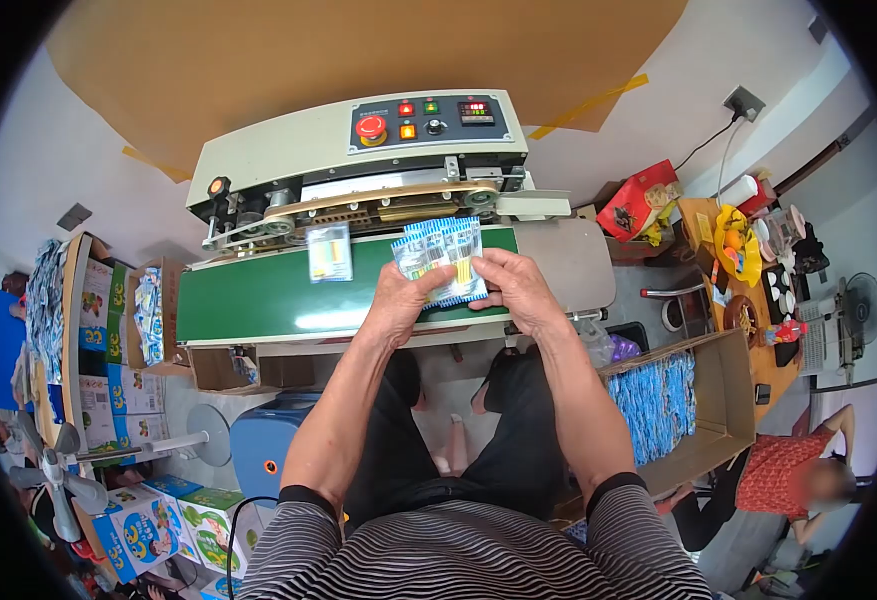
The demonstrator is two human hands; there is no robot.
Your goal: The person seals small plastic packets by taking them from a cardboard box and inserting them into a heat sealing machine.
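Observation:
Several clear plastic packets (448, 245) with blue-and-white printed edges are fanned out over the front of the green conveyor belt (248, 292). My left hand (401, 298) grips them from the left, its thumb lying across the front. My right hand (520, 288) pinches their right side between thumb and fingers. What lies behind the packets is hidden. Farther left, one packet (329, 254) with yellow contents rests on the belt, its top edge at the band of the sealing machine (268, 160). Neither hand touches that packet.
The control panel (430, 122) has a red stop button and lit digits. On the right, a cardboard box (723, 385) holds many blue packets; another open box (171, 350) stands left. A cluttered wooden table (773, 385) and a person in red (780, 470) are at right.

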